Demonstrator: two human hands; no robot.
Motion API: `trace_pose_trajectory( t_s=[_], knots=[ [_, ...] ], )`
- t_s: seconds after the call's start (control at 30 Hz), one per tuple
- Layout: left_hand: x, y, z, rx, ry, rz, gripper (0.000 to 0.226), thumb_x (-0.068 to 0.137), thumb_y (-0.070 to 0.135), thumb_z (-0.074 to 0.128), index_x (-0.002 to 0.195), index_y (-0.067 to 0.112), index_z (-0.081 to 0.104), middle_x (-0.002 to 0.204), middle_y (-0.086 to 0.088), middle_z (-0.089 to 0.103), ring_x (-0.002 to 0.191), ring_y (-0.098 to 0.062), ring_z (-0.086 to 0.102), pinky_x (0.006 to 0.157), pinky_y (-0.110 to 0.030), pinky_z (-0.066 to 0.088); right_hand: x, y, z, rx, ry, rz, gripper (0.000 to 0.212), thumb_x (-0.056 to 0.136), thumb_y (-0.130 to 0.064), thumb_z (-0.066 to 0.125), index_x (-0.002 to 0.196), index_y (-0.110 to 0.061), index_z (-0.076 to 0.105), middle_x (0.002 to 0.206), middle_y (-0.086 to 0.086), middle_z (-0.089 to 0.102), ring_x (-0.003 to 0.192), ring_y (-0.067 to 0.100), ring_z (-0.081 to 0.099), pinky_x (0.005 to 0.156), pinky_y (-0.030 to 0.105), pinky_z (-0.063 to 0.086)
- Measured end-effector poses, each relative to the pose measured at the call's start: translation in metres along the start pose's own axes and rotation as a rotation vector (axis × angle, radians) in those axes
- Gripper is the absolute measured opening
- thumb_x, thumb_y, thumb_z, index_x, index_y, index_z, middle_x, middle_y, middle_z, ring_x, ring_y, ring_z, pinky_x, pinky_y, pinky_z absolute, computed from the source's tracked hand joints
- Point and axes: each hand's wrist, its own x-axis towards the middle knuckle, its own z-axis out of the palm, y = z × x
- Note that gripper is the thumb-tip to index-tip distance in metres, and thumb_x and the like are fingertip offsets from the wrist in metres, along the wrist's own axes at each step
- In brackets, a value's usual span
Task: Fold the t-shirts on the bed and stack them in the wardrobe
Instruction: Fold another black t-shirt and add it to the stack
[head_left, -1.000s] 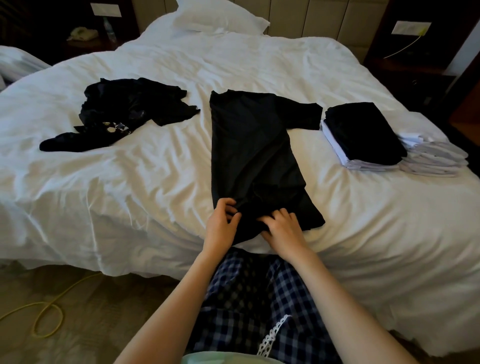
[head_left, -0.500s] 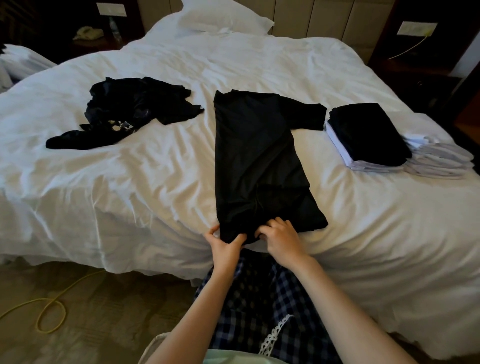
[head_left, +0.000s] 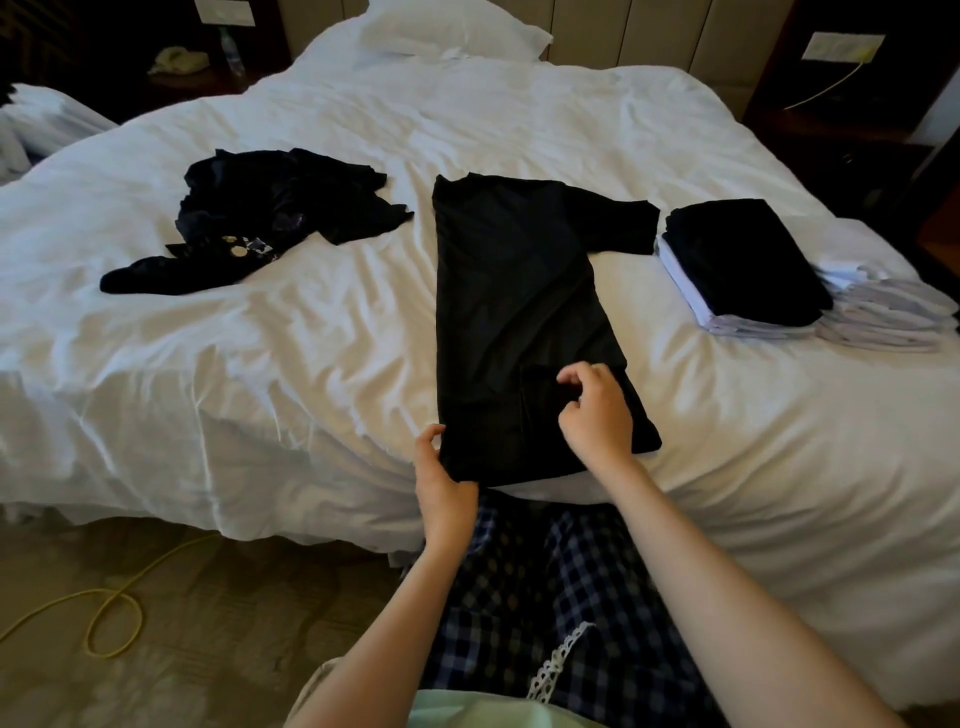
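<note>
A black t-shirt lies flat on the white bed, its left side folded in and one sleeve sticking out to the right. My left hand grips the shirt's near left corner at the bed's edge. Over the shirt's lower right part, my right hand hovers with loosely curled fingers and holds nothing. A crumpled pile of black t-shirts sits on the left of the bed. On the right stands a stack of folded shirts, black on top and white beneath.
A pillow lies at the head of the bed. More folded white cloth sits beside the stack on the right. A yellow cable loops on the carpet at the lower left. Dark nightstands flank the bed.
My right hand has let go of the hem and risen further up over the shirt's right part. My left hand has slid to the near left corner and holds it.
</note>
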Motion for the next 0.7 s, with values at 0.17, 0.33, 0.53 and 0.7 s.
trace_pose_trajectory(
  t_s=[0.17, 0.33, 0.53, 0.7],
  knots=[
    [0.006, -0.005, -0.006, 0.150, -0.078, 0.125, 0.060, 0.079, -0.017, 0.048, 0.110, 0.035, 0.048, 0.119, 0.002, 0.053, 0.113, -0.016, 0.050, 0.093, -0.028, 0.047, 0.036, -0.002, 0.001, -0.104, -0.443, -0.025, 0.071, 0.092, -0.001, 0.047, 0.151, -0.026, 0.016, 0.156, 0.001, 0.015, 0.118, 0.026, 0.052, 0.077, 0.030, 0.048],
    [0.007, -0.007, -0.012, 0.215, -0.129, 0.055, 0.045, 0.081, -0.017, 0.046, 0.078, 0.026, 0.060, 0.106, 0.000, 0.049, 0.105, -0.014, 0.046, 0.089, -0.019, 0.037, 0.033, 0.006, 0.008, -0.012, -0.310, 0.100, 0.036, 0.092, -0.008, 0.047, 0.127, -0.015, 0.054, 0.124, 0.009, 0.044, 0.102, 0.031, 0.056, 0.072, 0.028, 0.040],
    [0.008, -0.011, -0.012, 0.223, -0.110, -0.005, 0.035, 0.087, -0.011, 0.048, 0.081, 0.020, 0.063, 0.108, -0.004, 0.051, 0.105, -0.015, 0.047, 0.094, -0.022, 0.039, 0.000, 0.032, -0.015, 0.210, 0.189, 0.350, 0.026, 0.086, 0.007, 0.044, 0.100, 0.002, 0.065, 0.112, 0.013, 0.045, 0.088, 0.024, 0.051, 0.072, 0.016, 0.036],
    [0.004, -0.012, -0.009, 0.204, -0.142, -0.034, 0.036, 0.087, -0.013, 0.046, 0.083, 0.017, 0.065, 0.111, -0.001, 0.051, 0.106, -0.014, 0.047, 0.094, -0.021, 0.040, -0.028, 0.060, -0.013, 0.046, 0.240, 0.473, 0.028, 0.083, 0.011, 0.046, 0.088, -0.002, 0.071, 0.121, 0.017, 0.047, 0.111, 0.035, 0.047, 0.092, 0.033, 0.040]
  ],
)
